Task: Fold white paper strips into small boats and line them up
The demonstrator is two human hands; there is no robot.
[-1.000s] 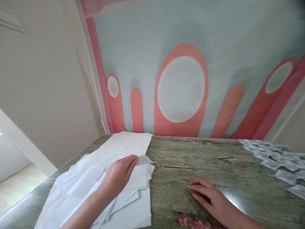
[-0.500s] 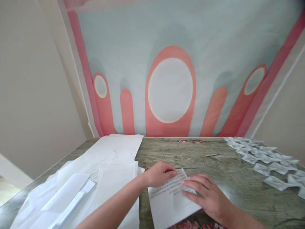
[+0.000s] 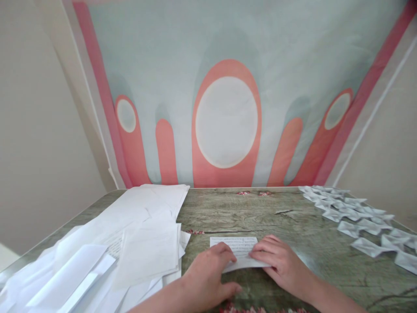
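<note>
A small sheet of paper [image 3: 243,250] with printed lines lies on the table between my two hands, its near edge curved. My left hand [image 3: 208,274] has its fingers bent over the sheet's left part, with the thumb apart, nearer to me. On the right side, my right hand [image 3: 283,265] grips the sheet with its fingers on top and its thumb low at the near edge. Fingers cover both sides of the paper, so I cannot tell whether it is folded.
Loose white papers [image 3: 150,252] are piled on the left of the wood-patterned table [image 3: 234,213]. Several folded paper pieces [image 3: 371,248] stand in rows at the right. A wall covering with coral shapes [image 3: 226,176] rises behind the table's far edge.
My left hand has brought the sheet from the pile to the table's middle, and it has been turned straighter. My right hand has come onto it. The view has shifted to the right.
</note>
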